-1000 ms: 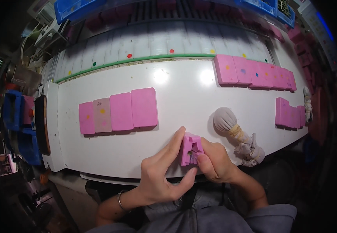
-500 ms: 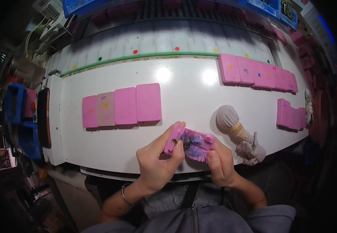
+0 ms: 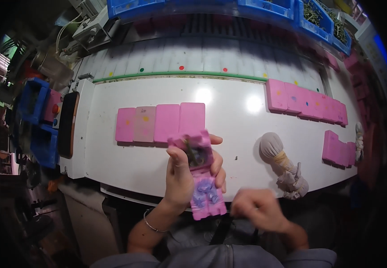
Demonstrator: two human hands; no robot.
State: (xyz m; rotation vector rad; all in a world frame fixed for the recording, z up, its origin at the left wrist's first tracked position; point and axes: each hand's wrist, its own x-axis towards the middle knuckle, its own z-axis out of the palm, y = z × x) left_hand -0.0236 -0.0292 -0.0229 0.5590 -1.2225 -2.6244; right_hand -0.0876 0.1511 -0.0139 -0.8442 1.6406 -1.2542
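Observation:
My left hand [image 3: 180,178] is closed around a pink rubber mold [image 3: 209,212] that is folded open, its thumb on one side and fingers wrapped behind. The upper half of the mold has a dark hollow with a greenish piece in it. The lower half hangs down and shows purple, shiny shapes on its inner face. My right hand [image 3: 258,209] is just right of the mold's lower half, apart from it. Its fingers look curled but are smeared by motion, so whether they hold anything is unclear. A tied grey-white cloth pouch [image 3: 272,145] lies to the right.
A row of pink blocks [image 3: 166,123] stands left of centre on the white table [image 3: 238,129]. More pink blocks [image 3: 307,102] line the back right, with a smaller group [image 3: 336,147] nearer. Blue bins [image 3: 312,20] are at the back; a dark flat device [image 3: 68,125] is at left.
My right hand has let go of the mold and moved down and right. My left hand now holds the mold alone, turned upright, with one half hanging down. The view has shifted slightly.

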